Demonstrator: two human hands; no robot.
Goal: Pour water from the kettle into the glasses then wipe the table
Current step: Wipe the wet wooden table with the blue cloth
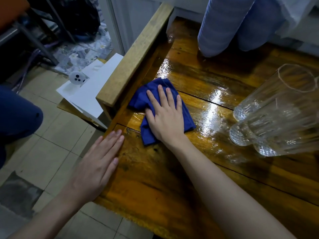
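Note:
A crumpled blue cloth (147,96) lies on the wet, glossy wooden table (198,80), close to its raised left rail. My right hand (165,116) presses flat on the cloth with fingers spread. My left hand (98,163) rests flat and empty on the table's front left edge. Clear ribbed glasses (276,118) stand grouped at the right. A blue-white ribbed container (222,26) stands at the back; no kettle is plainly recognisable.
A thick wooden rail (136,54) runs along the table's left side. White papers (91,90) and a small white round object (77,78) lie beside it over the tiled floor (51,135). A knee in dark blue trousers (17,114) is at the left.

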